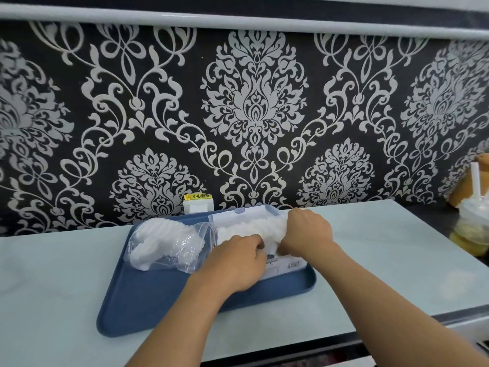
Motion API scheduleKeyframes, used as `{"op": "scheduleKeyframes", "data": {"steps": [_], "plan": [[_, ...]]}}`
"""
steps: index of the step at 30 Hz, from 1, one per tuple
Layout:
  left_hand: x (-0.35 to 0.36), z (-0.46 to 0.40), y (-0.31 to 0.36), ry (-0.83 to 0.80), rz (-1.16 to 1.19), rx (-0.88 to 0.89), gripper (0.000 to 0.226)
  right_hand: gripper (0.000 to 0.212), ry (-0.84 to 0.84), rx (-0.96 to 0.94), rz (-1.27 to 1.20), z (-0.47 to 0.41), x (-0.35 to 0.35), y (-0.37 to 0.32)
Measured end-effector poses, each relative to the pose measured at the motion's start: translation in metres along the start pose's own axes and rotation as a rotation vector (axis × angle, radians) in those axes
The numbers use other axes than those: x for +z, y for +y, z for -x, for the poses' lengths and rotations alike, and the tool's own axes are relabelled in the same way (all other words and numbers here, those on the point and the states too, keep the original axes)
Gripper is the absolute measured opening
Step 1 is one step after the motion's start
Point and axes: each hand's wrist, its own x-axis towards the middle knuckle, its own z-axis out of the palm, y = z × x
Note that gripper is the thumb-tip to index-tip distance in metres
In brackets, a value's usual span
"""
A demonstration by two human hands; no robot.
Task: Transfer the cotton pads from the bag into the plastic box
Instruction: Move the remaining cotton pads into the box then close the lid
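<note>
Both forearms are extended over the tray (148,308). Fingers of the left hand (238,260) and right hand (308,231) are curled onto the cotton pads (254,226), which are held in the plastic box (288,266). Beside it, the bag (169,245) with remaining pads is laid on the tray, carried by the table (383,250).

Both hands' fingertips hidden among cotton pads (254,229) (box label (287,266) unreadable).

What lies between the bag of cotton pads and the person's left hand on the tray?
In the head view, only a narrow strip of blue tray separates the bag from the left hand; the bag's crumpled edge nearly reaches it.
</note>
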Motion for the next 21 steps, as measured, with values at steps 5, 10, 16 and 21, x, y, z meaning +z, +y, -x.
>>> {"op": "scheduleKeyframes", "data": {"steps": [5,10,16,21], "plan": [[-0.001,-0.001,-0.004,-0.026,-0.007,0.0,0.038,0.042,-0.029,-0.08,-0.678,-0.009,0.008,0.023],[-0.001,-0.004,-0.006,-0.038,0.005,0.005,0.036,0.021,0.095,-0.421,-0.958,0.009,-0.023,0.022],[-0.002,-0.004,-0.013,-0.012,0.046,0.007,0.03,0.062,-0.003,-0.696,-0.056,0.011,0.009,0.003],[-0.001,-0.002,-0.02,0.047,0.112,0.016,0.022,0.072,0.092,-0.747,-0.007,0.01,0.022,0.001]]}}
